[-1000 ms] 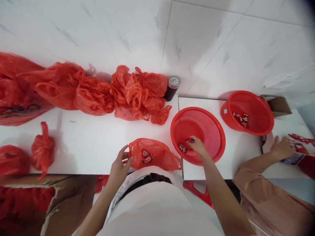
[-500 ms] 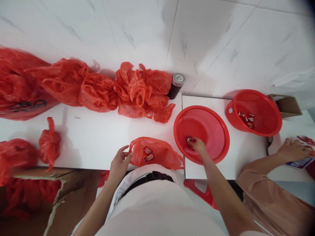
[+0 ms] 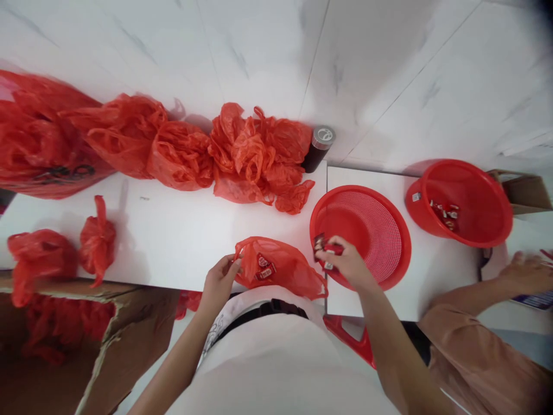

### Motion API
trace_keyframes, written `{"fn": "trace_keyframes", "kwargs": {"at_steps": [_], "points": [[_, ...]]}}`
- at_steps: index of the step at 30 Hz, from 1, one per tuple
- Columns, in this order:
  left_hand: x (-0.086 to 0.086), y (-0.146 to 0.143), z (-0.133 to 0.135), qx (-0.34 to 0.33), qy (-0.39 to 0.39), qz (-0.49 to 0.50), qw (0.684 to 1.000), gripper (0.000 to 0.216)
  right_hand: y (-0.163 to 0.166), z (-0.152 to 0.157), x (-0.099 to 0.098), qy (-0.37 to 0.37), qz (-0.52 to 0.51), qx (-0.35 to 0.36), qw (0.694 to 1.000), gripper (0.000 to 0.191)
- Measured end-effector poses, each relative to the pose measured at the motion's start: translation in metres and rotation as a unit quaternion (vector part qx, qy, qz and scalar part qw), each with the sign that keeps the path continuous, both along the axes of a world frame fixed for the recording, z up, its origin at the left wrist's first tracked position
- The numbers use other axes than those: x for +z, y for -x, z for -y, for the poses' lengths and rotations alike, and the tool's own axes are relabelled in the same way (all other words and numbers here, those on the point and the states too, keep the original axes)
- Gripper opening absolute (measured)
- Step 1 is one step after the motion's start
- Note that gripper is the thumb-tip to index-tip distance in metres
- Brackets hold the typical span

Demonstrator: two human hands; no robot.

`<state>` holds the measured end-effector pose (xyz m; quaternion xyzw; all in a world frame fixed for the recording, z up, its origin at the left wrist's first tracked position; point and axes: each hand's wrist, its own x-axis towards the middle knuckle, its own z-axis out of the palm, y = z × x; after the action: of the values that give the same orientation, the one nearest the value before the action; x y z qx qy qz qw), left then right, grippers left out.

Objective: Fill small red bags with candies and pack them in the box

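Observation:
A red plastic bag (image 3: 294,271) lies at the table's front edge against my body, its mouth toward the left. My left hand (image 3: 221,280) pinches the rim of that mouth. A few small wrapped packets (image 3: 265,267) with red and white print show inside the bag. Over the left part of a red mesh basket (image 3: 391,230), my right hand (image 3: 348,262) grips several small wrapped packets (image 3: 322,248), dark, red and white. The basket's visible bottom is bare red plastic.
Knotted red bags (image 3: 254,153) line the wall beside a dark cylinder (image 3: 319,147). Two tied bags (image 3: 97,239) sit front left, above an open cardboard box (image 3: 142,340). A red bucket (image 3: 475,184) holds small packets. At far right, a co-worker's hand (image 3: 525,274) is over the table.
My right hand has lifted from the basket's bottom and moved left toward the rim with packets in its fingers. My left hand still holds the bag. The view has shifted slightly.

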<state>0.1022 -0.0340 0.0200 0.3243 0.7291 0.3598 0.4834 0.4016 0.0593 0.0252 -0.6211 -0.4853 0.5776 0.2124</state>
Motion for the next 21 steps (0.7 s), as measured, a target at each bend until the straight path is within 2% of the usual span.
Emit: {"fn": "trace_keyframes", "kwargs": {"at_steps": [2, 3, 7, 12, 17, 21], "points": [[0.001, -0.003, -0.002, -0.008, -0.005, 0.008, 1.000, 0.047, 0.032, 0.016, 0.011, 0.033, -0.051, 0.069, 0.996, 0.033], [0.001, -0.004, -0.003, -0.012, -0.006, 0.011, 1.000, 0.049, 0.047, 0.023, 0.012, 0.022, -0.048, 0.090, 0.994, 0.032], [-0.001, -0.003, -0.002, -0.013, -0.006, 0.010, 1.000, 0.054, 0.083, 0.039, -0.003, -0.084, 0.039, 0.116, 0.989, 0.024], [-0.003, 0.003, 0.004, 0.009, -0.003, 0.005, 1.000, 0.054, 0.082, 0.043, -0.026, -0.089, 0.054, 0.114, 0.988, 0.023], [-0.003, 0.005, 0.003, 0.023, -0.007, 0.017, 1.000, 0.054, 0.075, 0.046, -0.038, -0.084, 0.081, 0.146, 0.982, 0.019], [-0.006, 0.006, 0.003, 0.026, -0.013, 0.016, 0.999, 0.051, 0.072, 0.045, -0.044, -0.092, 0.096, 0.142, 0.981, 0.030]]}}
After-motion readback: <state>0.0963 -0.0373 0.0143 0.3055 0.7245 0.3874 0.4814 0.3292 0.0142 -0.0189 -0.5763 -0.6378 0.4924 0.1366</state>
